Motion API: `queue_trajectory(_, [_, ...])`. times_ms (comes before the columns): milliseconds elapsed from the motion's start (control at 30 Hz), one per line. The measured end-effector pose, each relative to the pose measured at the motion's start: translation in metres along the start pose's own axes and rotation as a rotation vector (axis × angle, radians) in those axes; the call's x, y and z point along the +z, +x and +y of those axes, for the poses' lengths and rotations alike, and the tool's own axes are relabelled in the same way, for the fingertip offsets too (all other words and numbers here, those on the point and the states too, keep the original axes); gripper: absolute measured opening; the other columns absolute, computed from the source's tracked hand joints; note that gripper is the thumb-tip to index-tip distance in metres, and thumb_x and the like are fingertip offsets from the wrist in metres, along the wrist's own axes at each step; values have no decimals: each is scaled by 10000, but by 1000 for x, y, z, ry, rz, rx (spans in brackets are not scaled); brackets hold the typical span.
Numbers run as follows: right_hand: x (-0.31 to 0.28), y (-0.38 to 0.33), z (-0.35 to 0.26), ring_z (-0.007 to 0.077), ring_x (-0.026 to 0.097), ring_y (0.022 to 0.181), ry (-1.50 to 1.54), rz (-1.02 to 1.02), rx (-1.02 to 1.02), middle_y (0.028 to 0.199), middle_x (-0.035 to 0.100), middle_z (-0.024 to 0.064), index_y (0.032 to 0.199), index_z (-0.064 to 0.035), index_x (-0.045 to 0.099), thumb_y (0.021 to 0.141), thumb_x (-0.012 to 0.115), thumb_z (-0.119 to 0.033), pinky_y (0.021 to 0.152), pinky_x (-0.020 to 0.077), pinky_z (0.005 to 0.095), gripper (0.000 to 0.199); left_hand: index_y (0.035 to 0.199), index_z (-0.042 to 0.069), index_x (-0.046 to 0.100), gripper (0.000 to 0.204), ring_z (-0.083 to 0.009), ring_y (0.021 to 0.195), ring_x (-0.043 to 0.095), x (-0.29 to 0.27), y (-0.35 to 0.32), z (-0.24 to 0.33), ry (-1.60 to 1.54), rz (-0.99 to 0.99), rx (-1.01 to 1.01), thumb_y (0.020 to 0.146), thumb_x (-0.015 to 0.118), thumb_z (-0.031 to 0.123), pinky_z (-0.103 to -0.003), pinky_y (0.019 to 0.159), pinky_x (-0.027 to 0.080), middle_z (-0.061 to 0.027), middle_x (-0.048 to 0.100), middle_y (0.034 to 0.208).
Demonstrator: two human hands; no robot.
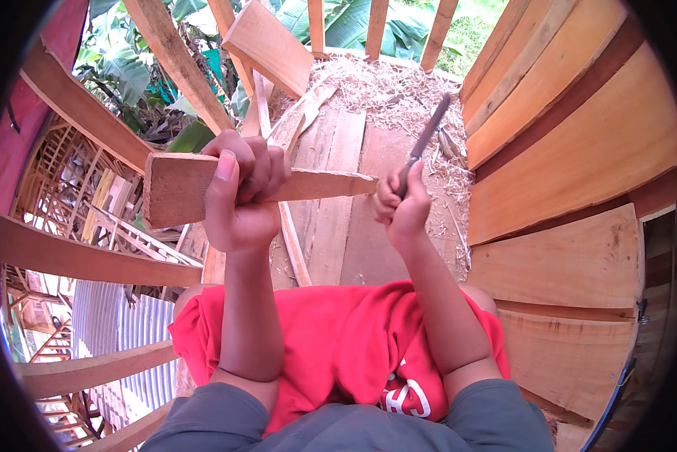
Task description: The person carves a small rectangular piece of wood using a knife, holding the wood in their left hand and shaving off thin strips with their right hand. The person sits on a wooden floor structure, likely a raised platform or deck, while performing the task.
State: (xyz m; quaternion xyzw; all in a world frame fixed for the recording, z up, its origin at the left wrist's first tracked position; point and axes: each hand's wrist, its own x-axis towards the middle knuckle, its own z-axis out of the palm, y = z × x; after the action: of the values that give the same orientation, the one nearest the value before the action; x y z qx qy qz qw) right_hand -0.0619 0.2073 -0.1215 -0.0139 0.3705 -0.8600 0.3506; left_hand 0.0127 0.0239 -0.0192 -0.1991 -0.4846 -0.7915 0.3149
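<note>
My left hand is closed round a wooden board, its thumb lying along the top. The board is thick and squared at its left end and tapers to a rough point on the right. My right hand grips the handle of a knife with a long dark blade, which points up and away. The tapered tip of the board ends just beside my right fist; whether they touch I cannot tell. The blade stands apart from the wood.
Wood shavings cover the far part of the plank floor. A wooden block leans at the far left beside thin offcuts. Slatted rails run along the left, a plank wall along the right. Red cloth covers my lap.
</note>
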Motion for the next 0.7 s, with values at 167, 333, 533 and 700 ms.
queue_trajectory(167, [-2, -3, 1, 79, 199, 380, 36, 27, 43, 513, 254, -66, 738, -135, 355, 1009, 254, -564, 360, 173, 266, 517, 665, 138, 303, 365, -72, 424, 174, -6, 1, 6, 4, -165, -8, 894, 529, 309, -270, 451, 193, 53, 225, 511])
queue_trajectory(333, [4, -14, 34, 82, 209, 382, 29, 208, 148, 522, 253, -65, 750, -137, 363, 995, 282, -592, 364, 177, 259, 523, 617, 102, 376, 397, -73, 425, 189, -1, -2, 0, -114, -278, -49, 859, 625, 295, -270, 450, 191, 55, 255, 507])
queue_trajectory(533, [3, -17, -8, 72, 216, 388, -32, 244, -330, 526, 279, -56, 748, -132, 361, 1005, 249, -579, 360, 180, 266, 527, 600, 92, 390, 421, -84, 404, 215, -2, -2, 6, -107, -312, -80, 833, 661, 314, -267, 440, 200, 48, 276, 481])
queue_trajectory(700, [0, -28, 48, 64, 219, 396, -31, 161, 258, 525, 278, -56, 749, -132, 358, 1030, 208, -528, 378, 186, 252, 509, 566, 95, 369, 463, -90, 390, 224, 1, 4, -1, -132, -380, -90, 826, 674, 326, -265, 422, 197, 47, 271, 464])
